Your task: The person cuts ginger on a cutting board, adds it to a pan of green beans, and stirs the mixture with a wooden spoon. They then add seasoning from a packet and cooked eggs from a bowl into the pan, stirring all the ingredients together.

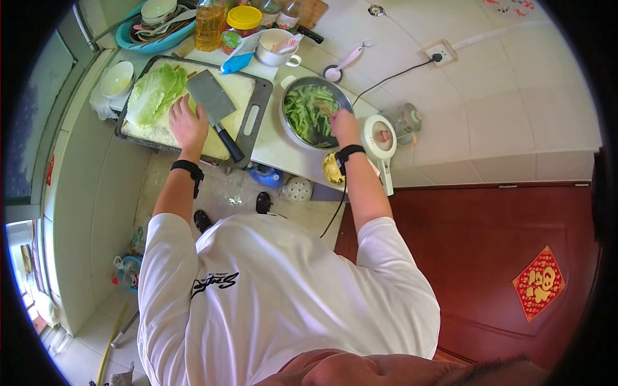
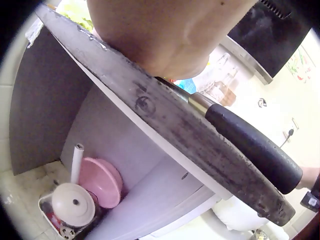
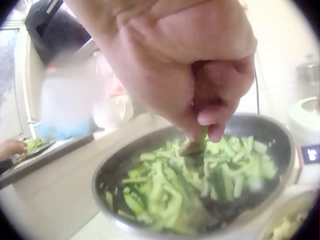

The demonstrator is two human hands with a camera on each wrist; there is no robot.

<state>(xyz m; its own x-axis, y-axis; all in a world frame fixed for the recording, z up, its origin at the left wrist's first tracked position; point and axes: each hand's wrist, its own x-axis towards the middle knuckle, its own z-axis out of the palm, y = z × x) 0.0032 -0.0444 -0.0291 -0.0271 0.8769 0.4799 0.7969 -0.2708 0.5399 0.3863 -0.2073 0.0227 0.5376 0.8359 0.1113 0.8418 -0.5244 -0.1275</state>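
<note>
My right hand (image 1: 345,127) grips a wooden stirring tool (image 3: 193,148), likely a spatula, whose lower end is down among pale green vegetable strips (image 3: 165,187). These strips fill a round dark-lined pan (image 3: 286,145). My left hand (image 1: 188,126) rests on the dark-rimmed chopping board (image 1: 263,101), fingers extended and holding nothing. It lies between a leafy cabbage (image 1: 153,96) and a cleaver (image 1: 214,95). The cleaver lies flat, its black handle (image 2: 250,142) angled toward the board's near edge; in the left wrist view the fingers are hidden behind the wrist.
Beyond the board stand a blue basin (image 1: 132,40) of dishes, an oil bottle (image 1: 210,27) and a white pot (image 1: 273,53). A white bowl (image 1: 117,80) sits at left. Right of the pan are a small white lidded pot (image 1: 380,136) and a cord (image 1: 393,76) to the wall socket.
</note>
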